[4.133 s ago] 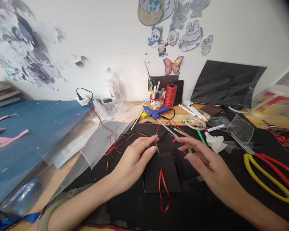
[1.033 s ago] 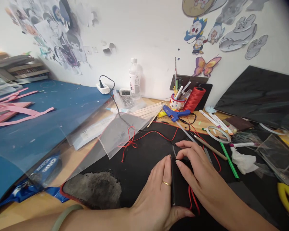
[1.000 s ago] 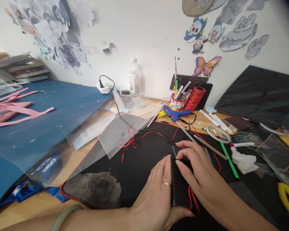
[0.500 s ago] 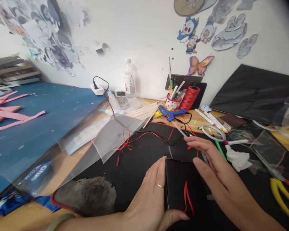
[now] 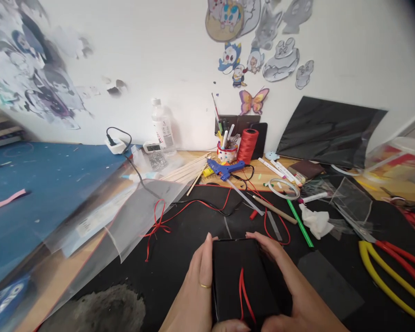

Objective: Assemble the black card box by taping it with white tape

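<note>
A black box (image 5: 228, 281) with a loop of red cord (image 5: 243, 290) on its top face sits low in the middle of the head view. My left hand (image 5: 195, 286) grips its left side, fingers along the edge and thumb at the near side. Around the right side is my right hand (image 5: 287, 281), its fingertips at the far corner and its thumb near the front. Beyond the box lie a blue glue gun (image 5: 224, 169) with a long clear glue stick, and a red ribbon bow (image 5: 158, 226). The box's underside is hidden.
Yellow-and-red-handled scissors (image 5: 370, 258), a green stick (image 5: 300, 223) and crumpled white tissue (image 5: 316, 221) lie to the right. Wooden sticks (image 5: 183, 169), a pen cup (image 5: 227, 152), a red thread spool (image 5: 248, 146) and a water bottle (image 5: 163, 129) stand or lie along the back. Clear plastic sheet (image 5: 138, 216) covers the left.
My right hand has come down from above the box's right edge and now holds its right side. The camera view has shifted right, and my left hand keeps its grip.
</note>
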{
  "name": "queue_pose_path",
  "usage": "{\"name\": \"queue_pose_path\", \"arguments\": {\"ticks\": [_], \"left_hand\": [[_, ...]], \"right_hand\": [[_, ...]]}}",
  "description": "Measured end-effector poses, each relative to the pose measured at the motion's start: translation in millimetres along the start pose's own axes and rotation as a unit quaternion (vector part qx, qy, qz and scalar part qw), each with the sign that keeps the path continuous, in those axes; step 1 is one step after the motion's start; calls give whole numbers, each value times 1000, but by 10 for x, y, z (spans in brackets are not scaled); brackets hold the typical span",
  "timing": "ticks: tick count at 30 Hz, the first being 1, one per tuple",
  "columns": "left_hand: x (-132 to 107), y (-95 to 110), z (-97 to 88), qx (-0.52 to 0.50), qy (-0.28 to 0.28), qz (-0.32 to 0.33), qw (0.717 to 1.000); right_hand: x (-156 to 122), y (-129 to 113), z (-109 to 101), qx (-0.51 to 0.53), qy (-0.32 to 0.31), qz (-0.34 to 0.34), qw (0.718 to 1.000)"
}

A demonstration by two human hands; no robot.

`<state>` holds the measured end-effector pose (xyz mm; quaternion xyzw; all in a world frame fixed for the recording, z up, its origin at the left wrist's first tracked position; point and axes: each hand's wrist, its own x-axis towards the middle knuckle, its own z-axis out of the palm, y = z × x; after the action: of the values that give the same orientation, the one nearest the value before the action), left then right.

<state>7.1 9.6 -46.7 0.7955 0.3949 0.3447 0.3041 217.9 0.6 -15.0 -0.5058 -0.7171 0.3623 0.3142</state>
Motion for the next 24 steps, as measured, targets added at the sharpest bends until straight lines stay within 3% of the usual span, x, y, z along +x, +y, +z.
{"name": "queue_pose_path", "arguments": {"ticks": [10, 19, 24], "left_hand": [[-26, -89, 48, 1, 11, -3, 1000], [-12, -87, 39, 37, -10, 4, 999], [-7, -90, 41, 46, -19, 2, 999]], "right_hand": [[23, 204, 97, -37, 1, -95, 995], [34, 227, 358, -32, 54, -121, 991], [5, 154, 342, -21, 40, -97, 994]]}}
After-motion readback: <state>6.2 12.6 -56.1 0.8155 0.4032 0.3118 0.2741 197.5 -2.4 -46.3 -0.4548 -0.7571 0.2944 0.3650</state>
